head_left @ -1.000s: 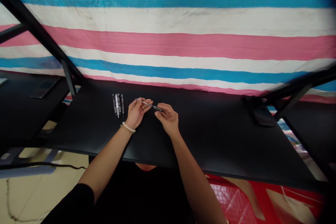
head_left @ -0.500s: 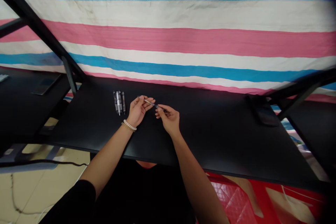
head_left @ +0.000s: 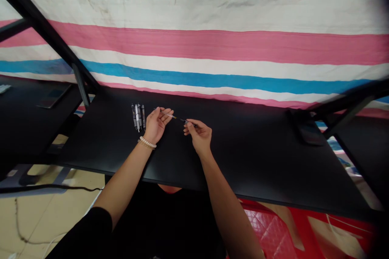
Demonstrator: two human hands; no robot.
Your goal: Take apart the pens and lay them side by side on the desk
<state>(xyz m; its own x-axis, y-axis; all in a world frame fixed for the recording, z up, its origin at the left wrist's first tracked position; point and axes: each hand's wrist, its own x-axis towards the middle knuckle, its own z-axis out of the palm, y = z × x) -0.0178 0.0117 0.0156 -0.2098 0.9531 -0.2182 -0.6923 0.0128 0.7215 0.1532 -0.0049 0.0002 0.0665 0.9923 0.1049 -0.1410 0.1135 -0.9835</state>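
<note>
Held between thumb and fingers of my left hand (head_left: 157,124) is a slim pen refill (head_left: 169,115), clear toward the left with a dark stretch to the right. My right hand (head_left: 201,134) pinches a dark pen part (head_left: 186,122), mostly covered by the fingers. The refill's dark end meets this part; whether it sits inside cannot be made out. Both hands are above the black table (head_left: 249,149). Just left of my left hand lie several grey and white pens (head_left: 137,117), side by side.
A dark phone-like object (head_left: 308,132) lies at the table's right end. Another flat dark device (head_left: 54,97) rests on the neighbouring table at left. Black metal struts (head_left: 80,85) flank the table, with a striped tarp (head_left: 212,46) behind. A red chair (head_left: 270,230) stands below.
My hands have moved apart, the left one to the left and the right one slightly right. More of the refill's dark stretch now shows between them. The pens on the table stay put.
</note>
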